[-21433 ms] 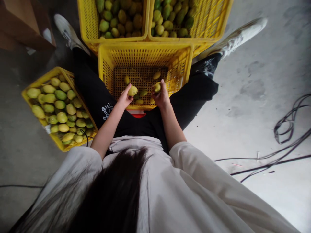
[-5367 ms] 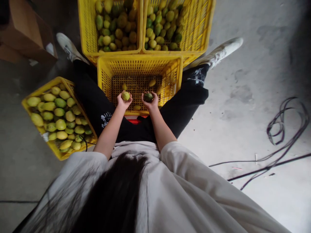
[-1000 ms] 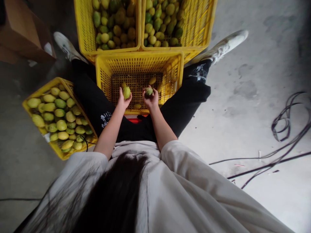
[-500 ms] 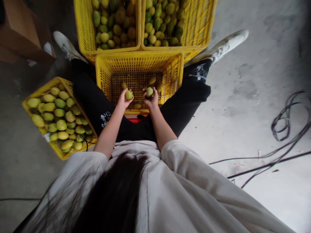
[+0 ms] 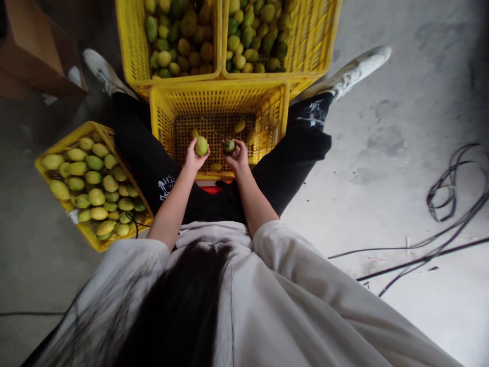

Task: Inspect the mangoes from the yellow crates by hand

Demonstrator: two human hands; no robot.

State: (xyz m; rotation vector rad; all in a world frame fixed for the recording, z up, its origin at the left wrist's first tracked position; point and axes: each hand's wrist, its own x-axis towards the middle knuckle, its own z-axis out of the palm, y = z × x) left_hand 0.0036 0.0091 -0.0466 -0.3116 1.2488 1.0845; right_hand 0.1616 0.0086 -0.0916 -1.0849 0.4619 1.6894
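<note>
My left hand [image 5: 194, 158] is closed around a yellow-green lemon [image 5: 201, 147], which rests on the fingers and faces up. In my right hand [image 5: 239, 158] is a darker green lemon [image 5: 229, 147], gripped between thumb and fingers. Both hands are side by side over the near part of a yellow plastic crate [image 5: 219, 90] between my legs. A few lemons lie on its mesh floor, among them a yellow one [image 5: 239, 126] beyond my right hand and another [image 5: 216, 167] below and between the hands.
Two yellow crates of lemons stand ahead, one on the left [image 5: 132, 51] and one on the right [image 5: 317, 35]. Beside my left leg is a fuller lemon crate [image 5: 46, 176]. A cardboard box [image 5: 34, 41] is at upper left. Black cables [image 5: 439, 255] cross the floor at right.
The lemon in my left hand has turned and shows a longer side. In my right hand the lemon has rolled to a darker face and shifted slightly left. The crates have not moved.
</note>
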